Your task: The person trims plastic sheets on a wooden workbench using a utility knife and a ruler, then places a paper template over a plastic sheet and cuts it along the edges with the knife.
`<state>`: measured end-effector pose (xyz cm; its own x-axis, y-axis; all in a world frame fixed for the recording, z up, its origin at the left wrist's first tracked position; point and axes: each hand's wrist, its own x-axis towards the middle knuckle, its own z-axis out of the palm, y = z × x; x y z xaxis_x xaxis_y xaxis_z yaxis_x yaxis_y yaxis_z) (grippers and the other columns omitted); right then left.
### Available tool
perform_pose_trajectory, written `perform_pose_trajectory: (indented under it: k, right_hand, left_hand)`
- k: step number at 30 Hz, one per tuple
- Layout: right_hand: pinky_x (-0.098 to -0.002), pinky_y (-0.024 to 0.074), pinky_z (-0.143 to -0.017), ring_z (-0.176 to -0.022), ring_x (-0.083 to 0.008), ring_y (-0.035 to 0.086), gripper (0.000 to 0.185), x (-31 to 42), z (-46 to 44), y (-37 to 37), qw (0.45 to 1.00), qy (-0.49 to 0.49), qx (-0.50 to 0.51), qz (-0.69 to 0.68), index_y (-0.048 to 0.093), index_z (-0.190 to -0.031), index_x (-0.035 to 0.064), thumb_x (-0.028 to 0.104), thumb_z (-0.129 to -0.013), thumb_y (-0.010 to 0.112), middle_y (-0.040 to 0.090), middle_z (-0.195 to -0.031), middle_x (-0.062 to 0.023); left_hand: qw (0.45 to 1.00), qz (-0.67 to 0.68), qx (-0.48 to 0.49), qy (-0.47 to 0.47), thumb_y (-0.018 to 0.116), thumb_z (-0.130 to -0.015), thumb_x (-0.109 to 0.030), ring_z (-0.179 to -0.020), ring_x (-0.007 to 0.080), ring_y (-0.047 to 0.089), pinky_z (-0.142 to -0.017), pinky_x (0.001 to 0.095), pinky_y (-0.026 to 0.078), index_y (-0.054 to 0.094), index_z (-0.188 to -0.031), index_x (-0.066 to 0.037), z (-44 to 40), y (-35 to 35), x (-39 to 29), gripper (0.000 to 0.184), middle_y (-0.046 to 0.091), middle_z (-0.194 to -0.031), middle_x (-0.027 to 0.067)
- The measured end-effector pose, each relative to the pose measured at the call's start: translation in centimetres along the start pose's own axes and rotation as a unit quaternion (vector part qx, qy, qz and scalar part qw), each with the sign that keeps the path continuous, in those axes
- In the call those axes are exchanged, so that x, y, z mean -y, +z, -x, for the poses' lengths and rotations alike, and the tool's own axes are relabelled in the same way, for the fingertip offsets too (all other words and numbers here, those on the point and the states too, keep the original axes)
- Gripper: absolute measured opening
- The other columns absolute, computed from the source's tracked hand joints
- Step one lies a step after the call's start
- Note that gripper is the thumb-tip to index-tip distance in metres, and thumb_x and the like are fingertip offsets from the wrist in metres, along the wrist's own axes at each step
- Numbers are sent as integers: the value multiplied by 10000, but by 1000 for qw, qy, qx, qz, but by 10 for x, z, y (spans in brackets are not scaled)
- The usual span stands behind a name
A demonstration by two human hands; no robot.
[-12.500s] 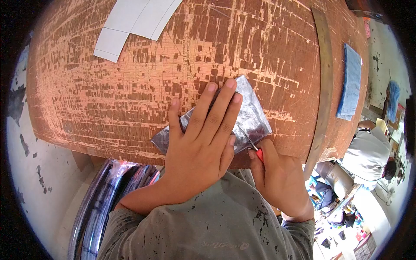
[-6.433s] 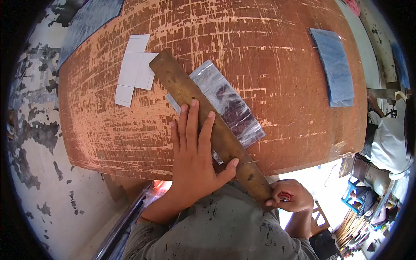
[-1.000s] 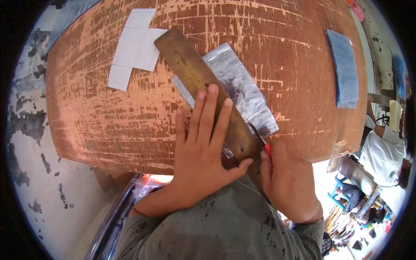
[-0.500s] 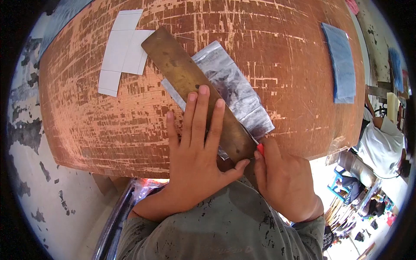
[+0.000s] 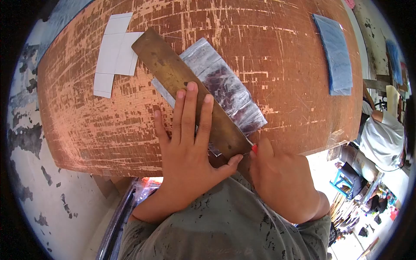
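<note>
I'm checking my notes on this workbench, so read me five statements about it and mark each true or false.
1. The left hand lies on a long flat brown bar. True.
2. The right hand holds a slim red-and-metal tool. True.
3. A crinkled silvery sheet lies on top of the bar. False: the bar lies across the sheet.
4. A flat blue rectangular piece is under the left hand. False: it lies apart from both hands.
5. A white angular paper cutout lies left of the sheet. True.

Left of the spread fingers of the left hand (image 5: 186, 160), an arm could pass over scratched tabletop (image 5: 91, 130). Beyond those fingertips, the brown bar (image 5: 167, 65) and white cutout (image 5: 115, 54) obstruct. Past the right hand's (image 5: 281, 177) fingers, passage runs between silvery sheet (image 5: 227, 89) and blue stack (image 5: 336, 56).
</note>
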<state>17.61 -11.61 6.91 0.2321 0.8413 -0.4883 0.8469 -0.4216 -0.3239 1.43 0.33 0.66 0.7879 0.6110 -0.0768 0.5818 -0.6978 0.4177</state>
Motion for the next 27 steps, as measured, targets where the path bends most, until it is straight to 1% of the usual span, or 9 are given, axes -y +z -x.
perform_pose_trajectory:
  k: [1, 3, 7, 9, 13, 15, 19, 21, 27]
  right_hand:
    - [-486, 516, -517, -549, -369, 695, 191, 0, 3, -2, 1000, -2, 0, -1, 571, -1044, 17, 193, -1051, 645, 652, -608, -159]
    - [-454, 604, -542, -649, -354, 775, 207, 0, 9, -7, 999, 12, 45, -5, 542, -1016, 16, 208, -1052, 610, 737, -755, -189]
    - [-451, 594, -527, -645, -339, 773, 210, -5, 23, -1, 996, 43, 81, 3, 541, -1015, 18, 212, -1058, 608, 732, -745, -177]
    - [-454, 582, -509, -610, -337, 759, 213, -12, 27, 5, 998, 28, 63, -2, 540, -1016, 23, 220, -1067, 603, 729, -741, -179]
    - [-457, 569, -499, -585, -342, 743, 214, -11, 29, -10, 998, 25, 59, -9, 543, -1018, 26, 221, -1067, 614, 719, -728, -176]
    - [-465, 563, -507, -570, -351, 726, 213, -9, 24, -14, 1000, 5, -24, -5, 542, -1017, 27, 215, -1061, 631, 709, -723, -175]
    - [-473, 563, -523, -588, -358, 723, 210, -6, 5, 1, 998, -9, -47, -35, 544, -1019, 27, 208, -1057, 643, 701, -725, -176]
    - [-502, 525, -541, -572, -400, 692, 158, -4, -1, 5, 993, -33, -91, -65, 593, -1078, 13, 147, -1036, 667, 646, -639, -190]
    - [-512, 527, -547, -575, -403, 695, 167, -2, -6, 4, 995, -29, -72, -67, 579, -1075, 8, 146, -1037, 665, 658, -651, -200]
  left_hand:
    - [1000, -1, 0, -2, 823, -757, -610, -1671, 405, 212, -1295, 706, 45, 370, -1679, -35, 0, 0, 0, 1177, 240, -1785, 245]
    - [999, -30, 15, 11, 858, -736, -640, -1663, 461, 175, -1310, 686, 31, 264, -1714, -25, 0, -1, 0, 1299, 189, -1781, 290]
    - [1000, -25, 14, 13, 849, -748, -646, -1665, 460, 169, -1308, 689, 28, 266, -1714, -23, 1, -2, -1, 1289, 188, -1782, 289]
    - [999, -28, 17, 9, 840, -757, -656, -1665, 459, 169, -1307, 687, 23, 264, -1714, -21, 0, -2, -1, 1285, 187, -1782, 288]
    - [999, -36, 13, 14, 823, -769, -676, -1665, 460, 172, -1308, 684, 20, 266, -1712, -15, 1, -1, 1, 1279, 189, -1782, 288]
    - [999, -27, 10, 17, 810, -776, -694, -1663, 466, 174, -1308, 682, 17, 272, -1710, -16, 1, 0, 1, 1273, 191, -1781, 291]
    - [999, -29, 8, 16, 807, -777, -698, -1662, 471, 176, -1307, 682, 18, 277, -1709, -17, 1, 0, 1, 1270, 192, -1780, 294]
    - [1000, -20, 9, 14, 810, -776, -693, -1662, 472, 176, -1307, 680, 19, 278, -1707, -15, 1, 0, 1, 1269, 191, -1780, 297]
    - [1000, -6, 8, 14, 836, -761, -663, -1663, 472, 173, -1303, 688, 17, 280, -1704, -13, 1, 1, 3, 1273, 185, -1782, 298]
